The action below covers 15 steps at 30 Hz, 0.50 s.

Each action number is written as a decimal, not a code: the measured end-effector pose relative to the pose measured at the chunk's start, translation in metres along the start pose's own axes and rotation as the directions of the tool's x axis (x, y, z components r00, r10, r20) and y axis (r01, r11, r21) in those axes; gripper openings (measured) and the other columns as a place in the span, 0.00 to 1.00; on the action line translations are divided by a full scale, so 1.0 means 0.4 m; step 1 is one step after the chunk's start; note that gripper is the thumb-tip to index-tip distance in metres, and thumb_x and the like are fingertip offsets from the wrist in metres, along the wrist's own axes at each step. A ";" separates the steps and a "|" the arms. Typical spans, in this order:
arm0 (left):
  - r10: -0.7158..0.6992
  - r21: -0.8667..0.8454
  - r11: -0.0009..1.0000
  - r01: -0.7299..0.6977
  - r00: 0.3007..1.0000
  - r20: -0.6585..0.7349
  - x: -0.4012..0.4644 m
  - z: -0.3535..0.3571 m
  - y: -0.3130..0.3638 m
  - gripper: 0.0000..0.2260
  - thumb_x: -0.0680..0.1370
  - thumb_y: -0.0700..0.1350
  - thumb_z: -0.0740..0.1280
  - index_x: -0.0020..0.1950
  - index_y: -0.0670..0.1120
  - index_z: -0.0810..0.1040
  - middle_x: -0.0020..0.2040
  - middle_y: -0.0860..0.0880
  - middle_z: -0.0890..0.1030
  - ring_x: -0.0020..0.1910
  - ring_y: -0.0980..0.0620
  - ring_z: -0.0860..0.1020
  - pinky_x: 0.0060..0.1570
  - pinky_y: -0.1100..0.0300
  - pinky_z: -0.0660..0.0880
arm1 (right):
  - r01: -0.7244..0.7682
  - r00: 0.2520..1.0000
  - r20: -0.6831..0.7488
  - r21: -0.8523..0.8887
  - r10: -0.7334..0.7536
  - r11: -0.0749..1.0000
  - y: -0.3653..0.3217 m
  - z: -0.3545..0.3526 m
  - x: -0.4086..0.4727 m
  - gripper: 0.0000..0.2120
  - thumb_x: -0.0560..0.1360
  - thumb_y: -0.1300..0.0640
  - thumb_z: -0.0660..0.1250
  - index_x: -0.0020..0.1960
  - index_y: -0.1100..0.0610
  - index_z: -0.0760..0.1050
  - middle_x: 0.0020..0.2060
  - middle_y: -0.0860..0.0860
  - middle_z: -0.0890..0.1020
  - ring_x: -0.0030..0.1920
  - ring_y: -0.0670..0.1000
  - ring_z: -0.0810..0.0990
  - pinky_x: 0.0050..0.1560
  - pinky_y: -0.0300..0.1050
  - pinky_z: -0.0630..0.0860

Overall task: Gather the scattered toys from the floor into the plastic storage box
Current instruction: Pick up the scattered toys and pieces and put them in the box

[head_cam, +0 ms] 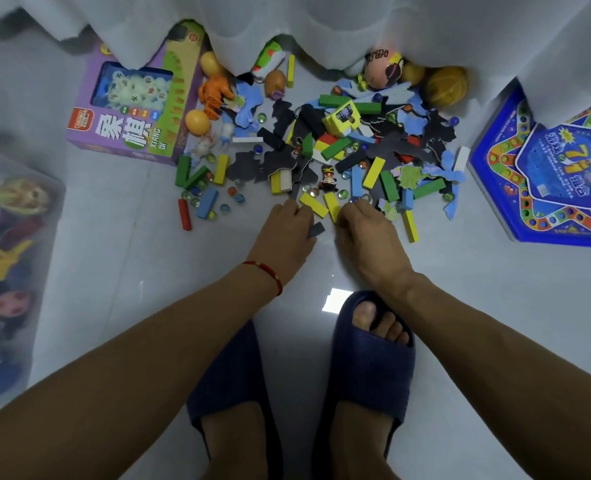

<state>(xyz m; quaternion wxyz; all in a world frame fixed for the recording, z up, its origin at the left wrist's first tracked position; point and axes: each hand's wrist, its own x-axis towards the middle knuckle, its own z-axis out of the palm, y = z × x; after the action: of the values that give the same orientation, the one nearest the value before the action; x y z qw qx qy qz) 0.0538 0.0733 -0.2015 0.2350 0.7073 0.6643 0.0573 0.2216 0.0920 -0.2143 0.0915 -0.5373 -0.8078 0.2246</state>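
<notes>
A heap of toys lies on the floor below the curtain: coloured wooden blocks, black and blue foam pieces (283,161), glass marbles, a small figurine (328,180) and balls. My left hand (283,233) rests at the heap's near edge, fingers curled on a dark foam piece (315,230). My right hand (366,230) is beside it, fingers closed over a yellow block (332,207); another yellow block (313,204) lies between the hands. The translucent plastic storage box (13,265) stands at the far left with toys inside.
A purple game box (131,109) lies at the left of the heap and a blue star-shaped board game (550,181) at the right. A white curtain (321,26) hangs over the far toys. My feet in dark slippers (370,368) stand close behind my hands.
</notes>
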 end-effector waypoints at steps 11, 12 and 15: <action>-0.379 -0.781 0.373 0.501 0.851 0.364 -0.031 -0.066 -0.024 0.06 0.80 0.39 0.64 0.55 0.41 0.78 0.44 0.44 0.79 0.36 0.53 0.77 0.38 0.63 0.78 | -0.498 0.785 0.191 0.760 0.589 0.418 -0.069 -0.051 0.039 0.13 0.74 0.55 0.58 0.37 0.55 0.78 0.31 0.50 0.79 0.35 0.51 0.76 0.39 0.53 0.74; -0.402 -0.837 0.145 0.528 0.805 0.438 -0.030 -0.078 -0.021 0.06 0.81 0.38 0.64 0.53 0.40 0.79 0.44 0.44 0.78 0.37 0.53 0.76 0.36 0.63 0.78 | -0.468 0.833 0.141 0.695 0.535 0.545 -0.074 -0.054 0.053 0.12 0.75 0.54 0.59 0.38 0.56 0.78 0.32 0.50 0.78 0.35 0.51 0.75 0.39 0.52 0.72; -0.443 -0.841 -0.218 0.494 0.718 0.537 -0.030 -0.110 -0.024 0.07 0.82 0.40 0.60 0.51 0.39 0.77 0.43 0.44 0.78 0.38 0.52 0.75 0.32 0.63 0.73 | -0.179 0.983 0.015 0.218 0.180 0.959 -0.074 -0.031 0.078 0.09 0.77 0.51 0.64 0.51 0.56 0.75 0.44 0.53 0.80 0.43 0.54 0.76 0.41 0.48 0.73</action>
<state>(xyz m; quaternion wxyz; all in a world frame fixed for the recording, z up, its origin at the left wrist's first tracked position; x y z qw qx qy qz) 0.0262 0.0731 -0.1637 0.6650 0.0331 0.6366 0.3890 0.1892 0.1143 -0.1926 0.1310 -0.5957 -0.7259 0.3181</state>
